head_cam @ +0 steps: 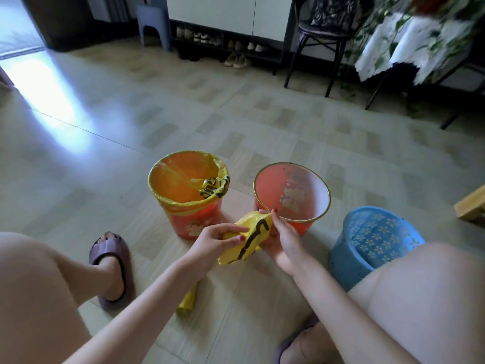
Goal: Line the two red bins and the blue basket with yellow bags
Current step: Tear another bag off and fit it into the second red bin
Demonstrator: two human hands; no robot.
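Observation:
Two red bins stand on the floor. The left red bin (193,222) has a yellow bag (181,179) folded over its rim. The right red bin (267,187) is bare inside. A blue basket (372,240) stands further right, partly behind my knee, with no bag in it. Between the bins and me, my left hand (215,243) and my right hand (284,240) both grip a folded yellow bag with black print (252,235), held just in front of the right red bin.
A roll of yellow bags (187,300) lies on the tiled floor under my left forearm. My feet in purple slippers (112,269) flank the spot. A chair (322,30), a shoe rack (225,46) and a draped table (420,40) stand at the back.

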